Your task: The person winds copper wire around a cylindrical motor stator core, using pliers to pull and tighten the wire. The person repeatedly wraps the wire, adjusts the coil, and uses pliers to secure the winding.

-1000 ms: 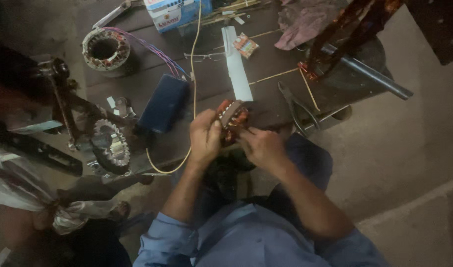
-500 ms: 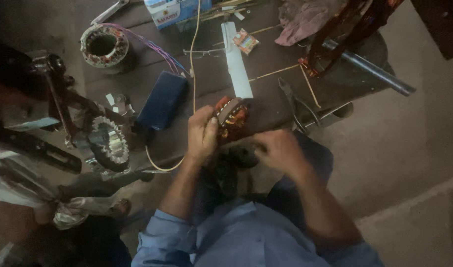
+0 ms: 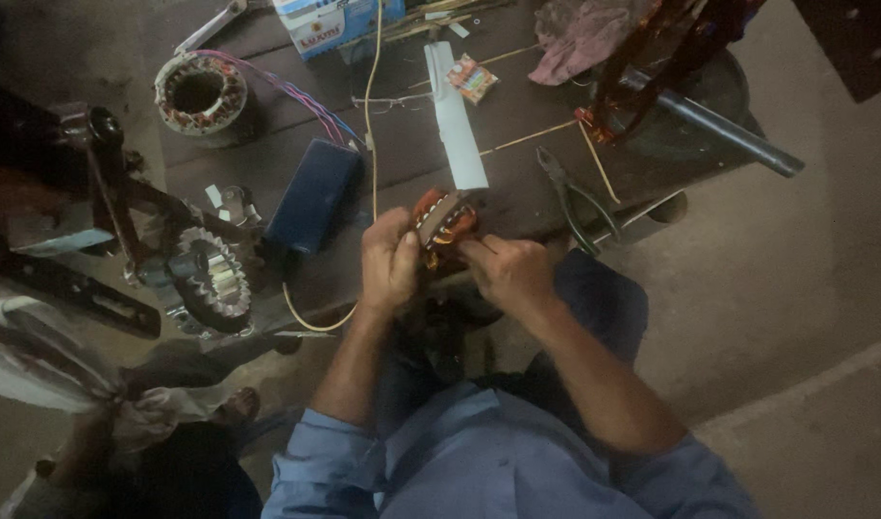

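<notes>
Both hands grip the copper-wound stator (image 3: pixel 445 223) at the desk (image 3: pixel 517 115) edge: left hand (image 3: pixel 387 264) should steady it while right hand (image 3: pixel 508 274) works the wire gently.

— What sort of place is this?
— A motor repair workshop; wound motor cores (image 3: pixel 196 93) and a toothed metal ring (image 3: pixel 214 279) lie on a worn wooden bench (image 3: pixel 517 173); pliers (image 3: pixel 577 202) and loose wires (image 3: pixel 306 101) beside them.

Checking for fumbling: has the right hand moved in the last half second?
Yes. The right hand has come back up to the copper-wound motor part by the white strip; it was lower and farther right, off it.
</notes>
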